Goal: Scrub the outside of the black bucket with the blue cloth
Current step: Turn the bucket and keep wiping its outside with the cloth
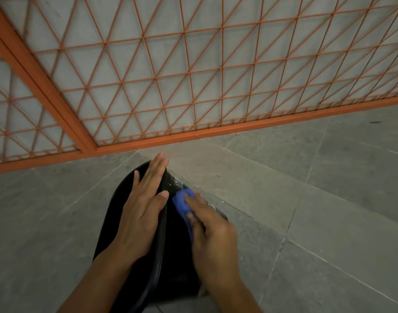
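The black bucket (116, 222) lies on the grey floor below me, its outer wall facing up. My left hand (141, 206) rests flat on it with straight fingers reaching toward the far rim. My right hand (209, 236) grips the bunched blue cloth (182, 199) and presses it against the bucket's right side. White soapy smears show on the bucket wall just above the cloth. The bucket's lower part is hidden behind my forearms.
An orange metal grid gate (193, 64) stands right behind the bucket, its bottom bar running along the floor. Grey stone floor tiles (317, 199) spread to the right and left of the bucket.
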Demonstrator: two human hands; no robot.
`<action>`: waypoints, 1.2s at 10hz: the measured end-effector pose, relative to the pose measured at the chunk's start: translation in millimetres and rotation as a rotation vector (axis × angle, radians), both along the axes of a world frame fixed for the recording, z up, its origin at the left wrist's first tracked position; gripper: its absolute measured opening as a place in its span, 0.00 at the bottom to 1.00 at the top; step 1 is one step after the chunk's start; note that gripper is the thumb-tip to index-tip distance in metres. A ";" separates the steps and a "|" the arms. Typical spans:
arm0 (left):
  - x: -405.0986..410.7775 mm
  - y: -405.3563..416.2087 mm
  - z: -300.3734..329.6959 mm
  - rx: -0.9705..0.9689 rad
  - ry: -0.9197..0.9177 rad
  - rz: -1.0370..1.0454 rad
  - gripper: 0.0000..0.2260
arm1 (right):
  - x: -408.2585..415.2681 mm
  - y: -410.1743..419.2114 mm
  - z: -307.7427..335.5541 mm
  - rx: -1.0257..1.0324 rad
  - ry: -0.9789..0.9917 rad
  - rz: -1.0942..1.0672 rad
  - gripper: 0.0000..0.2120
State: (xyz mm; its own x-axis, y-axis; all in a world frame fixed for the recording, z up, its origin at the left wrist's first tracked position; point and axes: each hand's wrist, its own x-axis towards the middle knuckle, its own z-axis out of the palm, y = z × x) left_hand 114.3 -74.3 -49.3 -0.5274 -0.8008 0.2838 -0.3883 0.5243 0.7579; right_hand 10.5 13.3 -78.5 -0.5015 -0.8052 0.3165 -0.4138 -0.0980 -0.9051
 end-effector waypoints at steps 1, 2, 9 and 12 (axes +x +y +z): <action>-4.0 2.6 0.7 -0.027 -0.025 0.013 0.29 | -6.2 -2.4 1.7 0.023 -0.100 -0.001 0.16; -3.6 1.5 -0.2 -0.021 -0.009 0.002 0.29 | 13.0 12.8 1.8 -0.084 -0.094 -0.081 0.18; -2.2 -1.5 -2.4 -0.006 0.006 -0.012 0.28 | -6.6 16.1 -27.0 0.075 -0.114 0.005 0.19; -1.5 -3.4 -1.2 0.009 -0.004 0.013 0.28 | -4.6 18.2 -21.4 0.095 -0.108 0.018 0.17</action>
State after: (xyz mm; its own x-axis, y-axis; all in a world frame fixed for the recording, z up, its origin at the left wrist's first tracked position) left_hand 112.8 -77.7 -50.5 -0.5184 -0.8101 0.2740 -0.3982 0.5122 0.7610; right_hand 5.8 31.5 -99.9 -0.5139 -0.8381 0.1829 -0.3120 -0.0160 -0.9499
